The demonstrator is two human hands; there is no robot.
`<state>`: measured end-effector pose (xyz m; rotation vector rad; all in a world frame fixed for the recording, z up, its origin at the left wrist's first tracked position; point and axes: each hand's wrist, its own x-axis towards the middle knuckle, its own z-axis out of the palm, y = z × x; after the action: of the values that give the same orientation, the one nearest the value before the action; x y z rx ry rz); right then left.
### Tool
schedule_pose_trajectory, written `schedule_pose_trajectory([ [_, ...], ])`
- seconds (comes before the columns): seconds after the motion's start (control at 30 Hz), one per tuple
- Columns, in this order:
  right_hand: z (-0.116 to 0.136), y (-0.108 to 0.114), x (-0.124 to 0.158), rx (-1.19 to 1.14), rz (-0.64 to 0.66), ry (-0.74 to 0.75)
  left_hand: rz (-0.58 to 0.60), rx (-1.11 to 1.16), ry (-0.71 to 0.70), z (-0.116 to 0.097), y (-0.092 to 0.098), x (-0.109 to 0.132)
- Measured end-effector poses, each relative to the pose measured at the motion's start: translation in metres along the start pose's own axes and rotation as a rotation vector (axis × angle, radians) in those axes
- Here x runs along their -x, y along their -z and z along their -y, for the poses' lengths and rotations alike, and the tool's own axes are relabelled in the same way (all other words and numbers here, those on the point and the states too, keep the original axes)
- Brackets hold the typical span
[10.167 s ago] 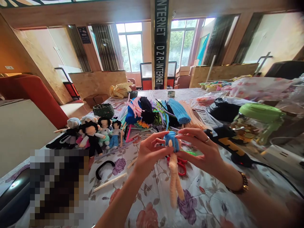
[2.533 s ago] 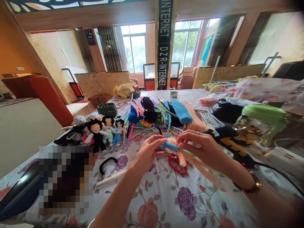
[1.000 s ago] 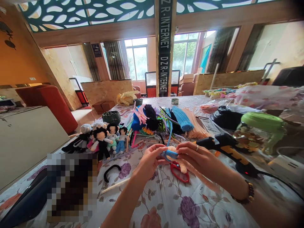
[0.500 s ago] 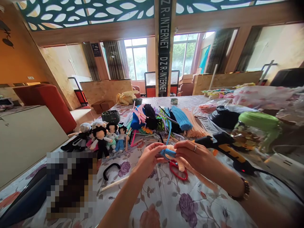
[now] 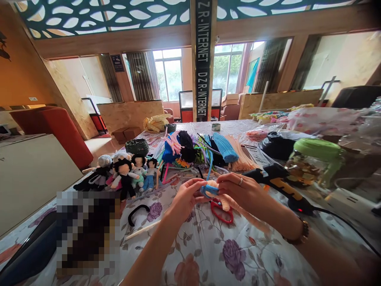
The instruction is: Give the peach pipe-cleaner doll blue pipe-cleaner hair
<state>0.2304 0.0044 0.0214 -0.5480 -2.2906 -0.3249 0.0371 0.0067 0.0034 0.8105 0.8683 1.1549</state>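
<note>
A blue pipe cleaner (image 5: 212, 189) is wrapped around a small peach pipe-cleaner doll body (image 5: 225, 203), and its free end rises from between my hands. My left hand (image 5: 187, 195) pinches the blue wrap from the left with thumb and fingers. From the right, my right hand (image 5: 238, 186) closes over the peach body, hiding part of it. A long peach strand (image 5: 250, 218) trails beneath my right wrist. On the table just under the hands lie red-handled scissors (image 5: 229, 217), their blades partly covered.
Finished dolls (image 5: 125, 172) sit at the left by a dark woven basket (image 5: 137, 146). Bundles of pipe cleaners (image 5: 224, 149) lie behind the hands. A glue gun (image 5: 285, 184) with a lit red light rests at the right. A black curved piece (image 5: 131, 216) lies left.
The whole view has shifted slightly. Both hands keep their hold on the doll body and blue pipe cleaner, with hardly any finger movement visible.
</note>
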Motion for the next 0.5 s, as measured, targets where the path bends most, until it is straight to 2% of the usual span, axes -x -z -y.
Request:
schedule_pose_trajectory([
  [0.5,0.0023,0.0018,-0.0026,-0.023,-0.010,0.005,-0.022,-0.028,0.011,-0.0012,-0.0036,0.0028],
])
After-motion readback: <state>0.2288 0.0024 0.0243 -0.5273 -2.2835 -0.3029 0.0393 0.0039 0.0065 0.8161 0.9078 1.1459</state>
